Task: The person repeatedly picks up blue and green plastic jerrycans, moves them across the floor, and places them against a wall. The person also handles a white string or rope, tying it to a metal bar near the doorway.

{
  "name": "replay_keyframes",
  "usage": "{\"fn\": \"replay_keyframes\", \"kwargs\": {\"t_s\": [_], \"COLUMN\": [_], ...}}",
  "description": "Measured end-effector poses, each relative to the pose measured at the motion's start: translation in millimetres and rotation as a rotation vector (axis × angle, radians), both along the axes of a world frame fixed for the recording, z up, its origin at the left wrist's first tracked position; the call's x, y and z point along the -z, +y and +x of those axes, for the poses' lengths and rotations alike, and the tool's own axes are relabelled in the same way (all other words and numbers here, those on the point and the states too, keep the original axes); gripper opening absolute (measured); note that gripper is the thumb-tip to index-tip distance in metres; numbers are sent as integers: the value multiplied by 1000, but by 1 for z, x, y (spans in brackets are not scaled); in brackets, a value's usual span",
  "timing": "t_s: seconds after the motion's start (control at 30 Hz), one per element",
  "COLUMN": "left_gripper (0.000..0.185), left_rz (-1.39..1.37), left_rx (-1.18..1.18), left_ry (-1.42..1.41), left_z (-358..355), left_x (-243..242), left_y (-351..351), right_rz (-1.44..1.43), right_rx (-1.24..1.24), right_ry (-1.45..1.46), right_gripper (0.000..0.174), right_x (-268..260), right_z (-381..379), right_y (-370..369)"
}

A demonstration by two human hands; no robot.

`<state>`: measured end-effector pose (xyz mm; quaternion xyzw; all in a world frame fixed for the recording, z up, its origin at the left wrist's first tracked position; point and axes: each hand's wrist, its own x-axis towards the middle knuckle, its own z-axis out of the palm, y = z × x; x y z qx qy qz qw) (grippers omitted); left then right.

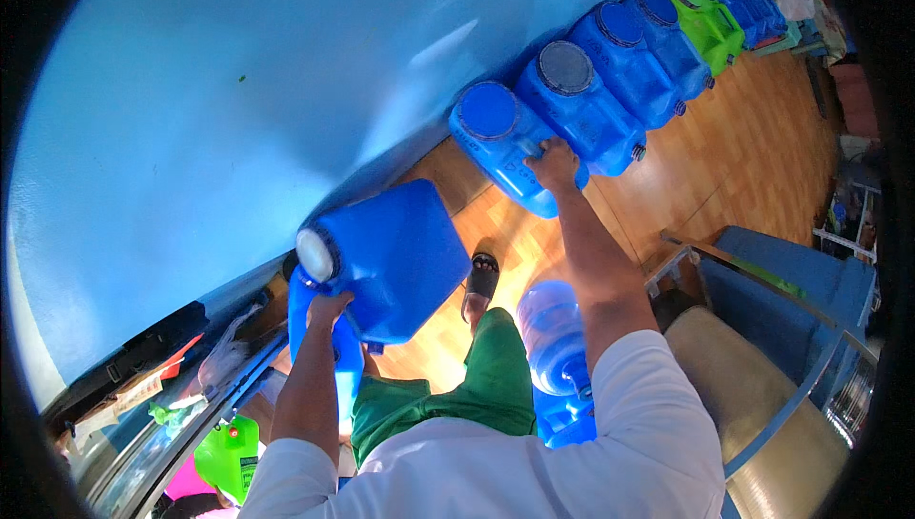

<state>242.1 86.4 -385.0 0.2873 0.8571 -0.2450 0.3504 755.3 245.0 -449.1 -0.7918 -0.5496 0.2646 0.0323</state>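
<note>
My left hand [330, 309] is closed at the handle side of a large blue plastic water container [407, 262], which is tilted with its white cap [316, 254] towards the wall. The handle itself is hidden by my fingers. Further right, my right hand [554, 164] grips the handle of another blue water container [493, 151] with a round blue lid and handwriting on its side. That one sits at the near end of a row along the wall. Beneath my left forearm, part of another blue container [347, 362] shows beside my leg.
Several blue containers [586, 108] and green ones [704, 22] line the blue wall [214, 90]. A clear blue round water bottle [550, 326] lies by my right leg. Metal-framed furniture [786, 362] stands at right. A glass-topped counter [193, 419] and a green container [229, 451] are at lower left.
</note>
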Motion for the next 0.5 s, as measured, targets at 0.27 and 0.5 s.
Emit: {"fn": "replay_keyframes", "kwargs": {"t_s": [0.27, 0.5], "left_gripper": [53, 37], "left_rz": [226, 458], "left_rx": [-28, -416], "left_ry": [-384, -660], "left_z": [49, 44], "left_x": [-21, 40], "left_y": [61, 35], "right_rz": [234, 516], "right_rx": [-23, 190], "right_ry": [-17, -54], "right_gripper": [57, 71], "right_x": [32, -14], "right_z": [-22, -60], "right_y": [-43, -91]}}
